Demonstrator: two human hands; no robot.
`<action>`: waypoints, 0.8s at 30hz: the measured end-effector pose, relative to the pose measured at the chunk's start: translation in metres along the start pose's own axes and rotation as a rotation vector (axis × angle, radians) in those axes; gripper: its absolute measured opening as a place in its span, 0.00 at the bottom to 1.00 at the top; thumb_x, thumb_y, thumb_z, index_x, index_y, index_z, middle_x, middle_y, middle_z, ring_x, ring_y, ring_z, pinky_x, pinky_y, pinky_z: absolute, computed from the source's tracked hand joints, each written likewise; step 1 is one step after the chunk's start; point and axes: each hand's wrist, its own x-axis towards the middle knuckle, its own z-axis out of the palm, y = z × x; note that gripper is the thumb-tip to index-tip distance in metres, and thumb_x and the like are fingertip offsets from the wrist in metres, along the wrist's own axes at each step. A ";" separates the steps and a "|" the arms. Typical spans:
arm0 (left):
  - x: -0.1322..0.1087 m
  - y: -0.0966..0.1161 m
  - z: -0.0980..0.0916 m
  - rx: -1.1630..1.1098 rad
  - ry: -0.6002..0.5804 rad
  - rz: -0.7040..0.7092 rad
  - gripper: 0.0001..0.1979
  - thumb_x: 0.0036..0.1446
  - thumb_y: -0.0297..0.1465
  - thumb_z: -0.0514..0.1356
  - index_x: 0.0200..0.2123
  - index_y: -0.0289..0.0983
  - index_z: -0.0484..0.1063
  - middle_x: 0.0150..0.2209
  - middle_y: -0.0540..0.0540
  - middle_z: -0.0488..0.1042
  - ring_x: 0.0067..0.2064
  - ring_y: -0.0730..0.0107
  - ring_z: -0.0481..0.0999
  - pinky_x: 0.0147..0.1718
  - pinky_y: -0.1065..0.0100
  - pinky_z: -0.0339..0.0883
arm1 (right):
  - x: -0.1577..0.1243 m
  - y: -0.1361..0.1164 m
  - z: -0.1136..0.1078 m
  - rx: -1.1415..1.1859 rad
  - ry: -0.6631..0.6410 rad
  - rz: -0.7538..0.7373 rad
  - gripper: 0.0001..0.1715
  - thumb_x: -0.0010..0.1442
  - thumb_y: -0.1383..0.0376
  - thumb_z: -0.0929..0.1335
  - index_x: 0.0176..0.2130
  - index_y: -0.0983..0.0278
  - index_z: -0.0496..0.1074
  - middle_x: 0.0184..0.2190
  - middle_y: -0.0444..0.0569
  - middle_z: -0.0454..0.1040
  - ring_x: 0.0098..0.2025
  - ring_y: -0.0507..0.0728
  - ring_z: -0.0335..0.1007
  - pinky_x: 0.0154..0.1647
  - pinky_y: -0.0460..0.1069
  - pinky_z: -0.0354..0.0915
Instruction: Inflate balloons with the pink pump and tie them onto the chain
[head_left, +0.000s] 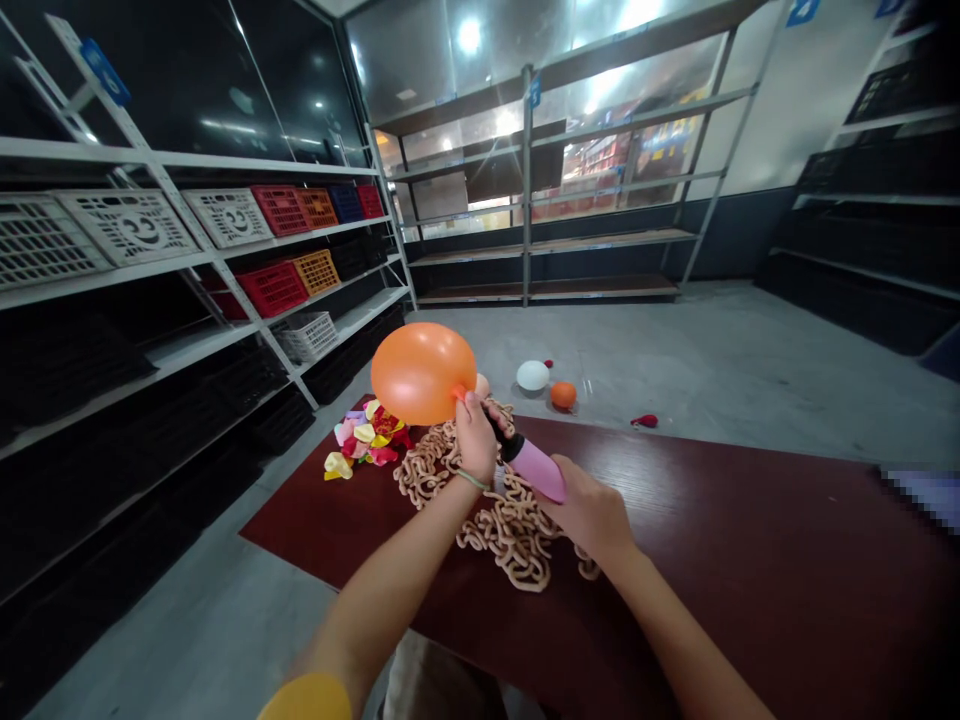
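An inflated orange balloon (424, 373) points away to the upper left, its neck pinched in my left hand (475, 440). Wrapped round a pink hand pump (538, 470) with a black end is my right hand (592, 510). The pump's black tip reaches toward the balloon's neck; my left fingers hide where the two meet. Below both hands, a tangled heap of beige, rope-like loops (517, 545) lies on the dark red table (712, 560). Left of that heap sits a pile of uninflated balloons (367, 432) in several colours.
On the floor past the table lie a white balloon (532, 376), a small orange balloon (563, 396) and a red deflated balloon (645, 421). Shelves with plastic crates (274, 290) stand at the left. A metal rack (527, 200) lines the back.
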 end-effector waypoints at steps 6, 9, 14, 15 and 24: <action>0.049 0.031 -0.027 -0.001 0.072 0.090 0.19 0.63 0.48 0.54 0.30 0.40 0.57 0.20 0.57 0.62 0.16 0.78 0.64 0.14 0.76 0.58 | 0.002 0.004 -0.001 -0.022 -0.037 -0.056 0.18 0.59 0.57 0.67 0.48 0.60 0.69 0.34 0.46 0.79 0.32 0.56 0.75 0.28 0.48 0.55; 0.061 0.038 -0.032 -0.014 0.129 0.106 0.18 0.64 0.47 0.52 0.31 0.40 0.56 0.19 0.57 0.61 0.15 0.79 0.63 0.14 0.77 0.56 | 0.001 0.002 -0.001 -0.062 -0.023 -0.063 0.20 0.59 0.56 0.67 0.49 0.61 0.69 0.34 0.47 0.78 0.32 0.57 0.75 0.29 0.49 0.56; 0.029 0.018 -0.018 -0.019 0.137 0.074 0.18 0.64 0.47 0.52 0.30 0.40 0.56 0.19 0.57 0.61 0.15 0.78 0.62 0.13 0.76 0.56 | -0.001 -0.003 -0.002 -0.052 -0.037 -0.027 0.19 0.56 0.57 0.68 0.47 0.61 0.70 0.33 0.46 0.78 0.31 0.57 0.75 0.28 0.49 0.56; 0.019 0.011 -0.014 -0.027 0.110 0.051 0.18 0.63 0.48 0.53 0.30 0.40 0.56 0.19 0.56 0.61 0.16 0.78 0.62 0.13 0.75 0.56 | -0.002 -0.004 -0.002 -0.036 -0.032 -0.011 0.19 0.56 0.57 0.68 0.47 0.60 0.69 0.33 0.46 0.78 0.31 0.57 0.75 0.27 0.49 0.55; 0.021 0.010 -0.026 0.002 0.049 0.049 0.20 0.61 0.50 0.55 0.30 0.40 0.57 0.19 0.56 0.61 0.16 0.78 0.64 0.13 0.75 0.58 | -0.001 -0.006 0.001 0.030 -0.089 -0.013 0.19 0.57 0.56 0.68 0.47 0.58 0.68 0.35 0.44 0.79 0.33 0.57 0.77 0.28 0.48 0.57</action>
